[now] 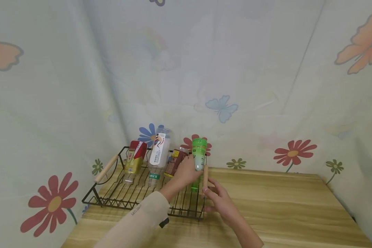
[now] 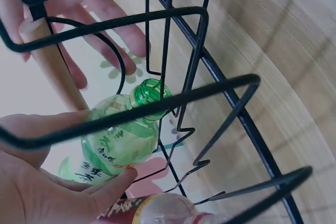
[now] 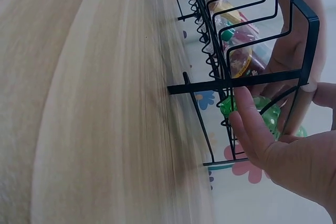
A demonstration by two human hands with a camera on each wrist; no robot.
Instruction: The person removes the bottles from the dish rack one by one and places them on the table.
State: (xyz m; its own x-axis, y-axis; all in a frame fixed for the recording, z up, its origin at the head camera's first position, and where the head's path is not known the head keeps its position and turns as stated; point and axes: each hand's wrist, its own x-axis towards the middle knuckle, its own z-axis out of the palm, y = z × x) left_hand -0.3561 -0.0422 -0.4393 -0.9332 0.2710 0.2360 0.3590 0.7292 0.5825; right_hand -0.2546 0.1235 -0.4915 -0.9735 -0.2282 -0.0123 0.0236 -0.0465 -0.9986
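A green plastic bottle [image 1: 199, 151] leans neck down at the right end of a black wire rack [image 1: 124, 194]. My left hand [image 1: 186, 170] grips it, thumb and fingers on either side of its body in the left wrist view. Its threaded green neck [image 2: 149, 95] shows there among the wires. At the rack's right wooden handle [image 1: 205, 179] is my right hand [image 1: 221, 203], its thumb at the handle. The right hand's fingers [image 3: 252, 121] reach out fairly straight beside the rack's end, near the green neck.
More bottles lean neck down in the rack: a red and yellow one [image 1: 136, 156], a clear one with a white label [image 1: 159, 150] and a dark red one [image 1: 174, 163]. Another wooden handle [image 1: 106, 168] is at the left. Behind the wooden table [image 1: 266, 203] hangs a flowered curtain [image 1: 251, 69].
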